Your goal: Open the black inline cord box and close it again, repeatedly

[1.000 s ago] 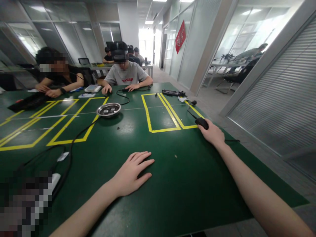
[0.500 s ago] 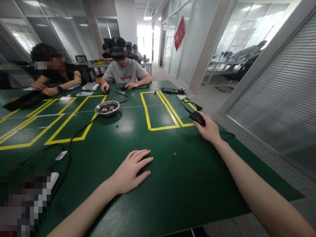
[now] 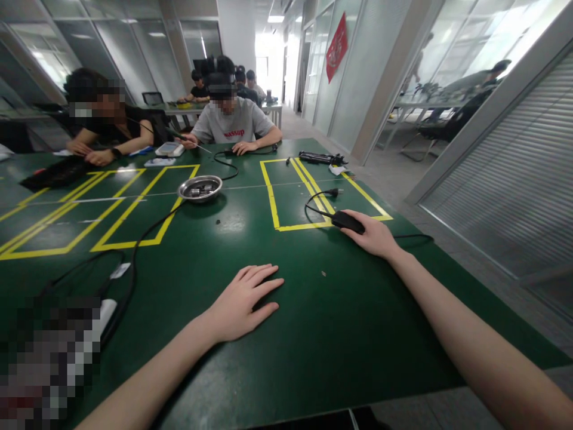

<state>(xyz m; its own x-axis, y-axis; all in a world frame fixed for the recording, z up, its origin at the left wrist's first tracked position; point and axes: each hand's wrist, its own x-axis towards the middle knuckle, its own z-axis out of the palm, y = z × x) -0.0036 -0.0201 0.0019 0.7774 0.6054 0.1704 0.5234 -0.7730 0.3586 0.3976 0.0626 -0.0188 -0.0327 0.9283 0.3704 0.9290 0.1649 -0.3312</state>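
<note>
My right hand [image 3: 375,235] is closed around a black power adapter [image 3: 348,221] near the right edge of the green table [image 3: 313,334]. A short cord loops from the adapter to a black plug [image 3: 333,192], beyond my fingers. Another thin cable [image 3: 414,237] runs out to the right from beneath my hand. Palm down on the table, my left hand [image 3: 246,306] has its fingers spread and holds nothing. A small pale scrap [image 3: 323,273] lies between my hands.
Yellow tape [image 3: 274,203] marks rectangles on the table. A metal bowl [image 3: 200,199] holds small metal parts. A folded black tripod [image 3: 321,157] lies at the far right. Cables and a partly blurred device [image 3: 49,364] occupy the left. Two people sit across, one holding a thin tool [image 3: 197,143].
My right hand has shifted the adapter left and turned it, and its plug has swung left. My left hand stays put. The person opposite has raised a thin tool. The view has shifted slightly.
</note>
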